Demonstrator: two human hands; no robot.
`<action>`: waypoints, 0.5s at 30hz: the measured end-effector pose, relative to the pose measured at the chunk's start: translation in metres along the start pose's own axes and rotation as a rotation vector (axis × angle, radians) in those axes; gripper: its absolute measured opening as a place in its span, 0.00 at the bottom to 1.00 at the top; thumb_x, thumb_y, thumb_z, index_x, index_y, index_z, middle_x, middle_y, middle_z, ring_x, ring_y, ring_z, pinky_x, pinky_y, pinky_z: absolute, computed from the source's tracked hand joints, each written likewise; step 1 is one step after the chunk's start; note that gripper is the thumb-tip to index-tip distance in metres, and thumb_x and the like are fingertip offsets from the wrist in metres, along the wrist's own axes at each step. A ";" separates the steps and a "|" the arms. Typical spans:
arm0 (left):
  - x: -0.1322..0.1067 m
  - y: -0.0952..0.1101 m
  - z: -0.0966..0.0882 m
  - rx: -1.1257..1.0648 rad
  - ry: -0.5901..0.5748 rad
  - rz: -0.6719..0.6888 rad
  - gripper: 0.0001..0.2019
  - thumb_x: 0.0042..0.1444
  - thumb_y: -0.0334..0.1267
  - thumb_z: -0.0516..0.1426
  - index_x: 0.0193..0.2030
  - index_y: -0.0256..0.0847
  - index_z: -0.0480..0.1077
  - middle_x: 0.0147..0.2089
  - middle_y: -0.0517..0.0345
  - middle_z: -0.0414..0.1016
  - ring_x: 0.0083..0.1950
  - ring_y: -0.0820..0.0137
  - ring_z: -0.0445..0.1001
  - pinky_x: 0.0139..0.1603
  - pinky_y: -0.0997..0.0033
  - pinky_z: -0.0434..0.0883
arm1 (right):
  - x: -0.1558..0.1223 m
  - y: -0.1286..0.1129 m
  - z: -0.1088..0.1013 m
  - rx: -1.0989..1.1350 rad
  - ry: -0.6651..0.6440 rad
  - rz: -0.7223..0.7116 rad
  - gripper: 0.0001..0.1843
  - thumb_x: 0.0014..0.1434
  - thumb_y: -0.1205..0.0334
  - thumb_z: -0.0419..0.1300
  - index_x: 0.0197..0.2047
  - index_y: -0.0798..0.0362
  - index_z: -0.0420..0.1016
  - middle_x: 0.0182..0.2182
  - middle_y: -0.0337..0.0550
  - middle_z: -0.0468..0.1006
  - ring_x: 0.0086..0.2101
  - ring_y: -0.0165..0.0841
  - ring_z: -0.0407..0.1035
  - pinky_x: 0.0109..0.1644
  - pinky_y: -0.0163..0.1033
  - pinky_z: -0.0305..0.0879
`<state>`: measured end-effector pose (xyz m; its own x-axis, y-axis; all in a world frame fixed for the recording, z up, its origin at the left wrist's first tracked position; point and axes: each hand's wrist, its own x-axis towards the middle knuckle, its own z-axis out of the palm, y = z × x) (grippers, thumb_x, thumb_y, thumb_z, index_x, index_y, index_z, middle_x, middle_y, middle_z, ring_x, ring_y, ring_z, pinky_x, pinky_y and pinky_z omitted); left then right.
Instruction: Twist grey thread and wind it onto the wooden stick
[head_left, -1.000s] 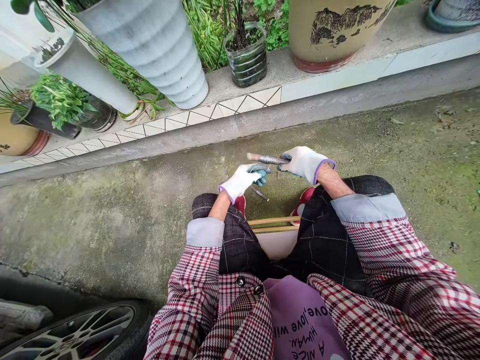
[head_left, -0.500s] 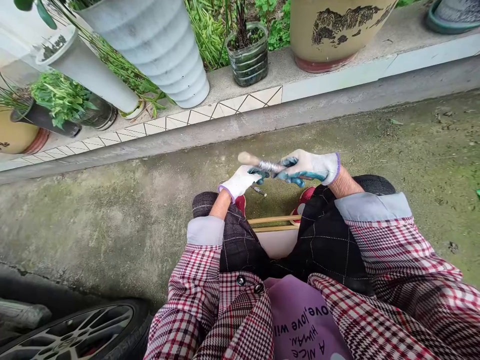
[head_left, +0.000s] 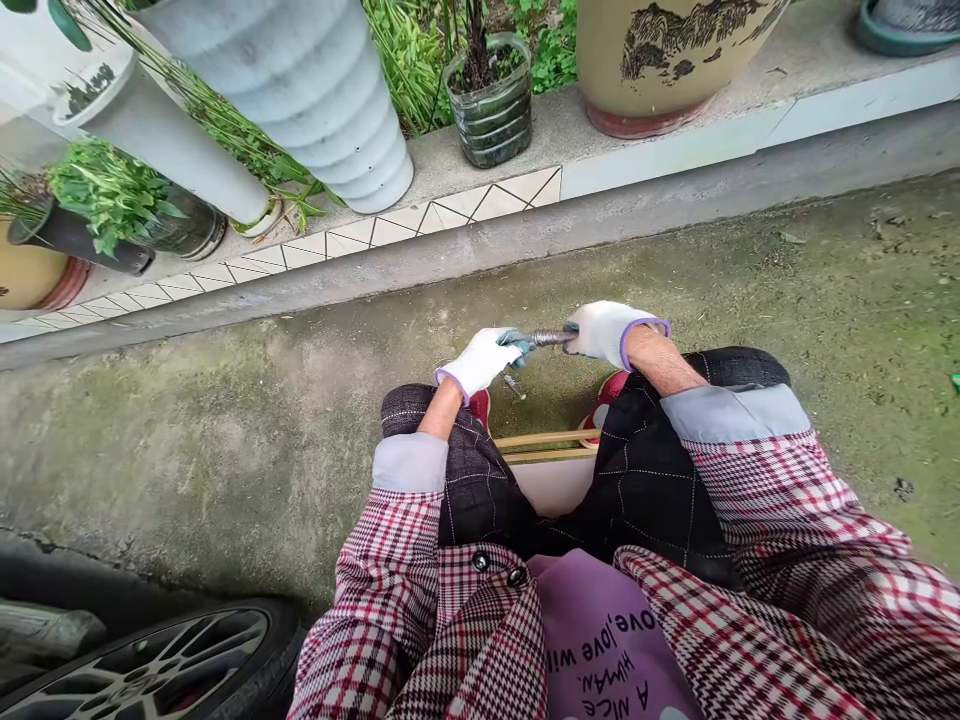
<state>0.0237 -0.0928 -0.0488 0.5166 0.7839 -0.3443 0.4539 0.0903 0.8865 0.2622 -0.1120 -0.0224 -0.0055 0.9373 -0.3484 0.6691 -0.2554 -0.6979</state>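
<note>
Both my hands wear white gloves with blue-green coated palms and purple cuffs. Between them runs a short rod wrapped in silvery wire [head_left: 551, 338], held roughly level above the ground. My left hand [head_left: 484, 358] is closed around its left end and covers it. At the other end, my right hand [head_left: 601, 333] grips the rod with the back of the glove toward me. A small silvery piece with a pale tip [head_left: 514, 386] shows just below my left hand; whether it hangs or lies on the ground, I cannot tell.
Ahead runs a low tiled ledge [head_left: 517, 200] with a tall ribbed white pot [head_left: 322, 100], a cut plastic planter [head_left: 491, 115] and a tan pot [head_left: 675, 60]. A car wheel [head_left: 172, 665] is at lower left. Red shoes [head_left: 604, 405] stand on the mossy concrete [head_left: 225, 430].
The rod's rounded pale end, bare before, is now covered by my left hand. My right hand has rolled over, turning its back toward me, and the rod has become more level.
</note>
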 end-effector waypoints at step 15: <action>-0.003 -0.003 0.000 -0.271 -0.030 -0.036 0.09 0.53 0.32 0.62 0.41 0.36 0.80 0.39 0.52 0.84 0.37 0.71 0.79 0.40 0.70 0.77 | -0.027 -0.019 -0.021 0.466 -0.144 -0.043 0.15 0.57 0.55 0.72 0.42 0.56 0.79 0.23 0.36 0.71 0.21 0.27 0.62 0.22 0.34 0.64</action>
<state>0.0209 -0.0958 -0.0503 0.5267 0.7592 -0.3823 0.2634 0.2818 0.9226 0.2650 -0.1271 0.0133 -0.1510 0.9155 -0.3730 0.2619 -0.3268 -0.9081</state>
